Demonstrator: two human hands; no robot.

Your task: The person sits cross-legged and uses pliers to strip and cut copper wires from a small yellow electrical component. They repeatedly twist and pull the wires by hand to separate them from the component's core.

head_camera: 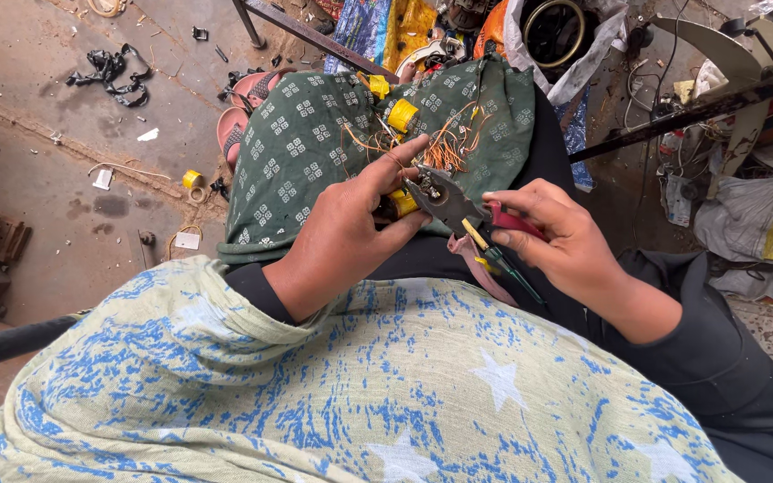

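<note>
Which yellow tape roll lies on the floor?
The small yellow roll on the bare floor, left of the green cloth; the other sits on that cloth.

Pliers [445, 201] lie between both hands, wires [447, 150] behind them.

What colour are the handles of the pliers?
Red, on the pliers in the right hand; head view.

Grey pliers [440, 199] with red handles point left over the lap, jaws at thin copper wires [445, 152] with yellow tape.
</note>
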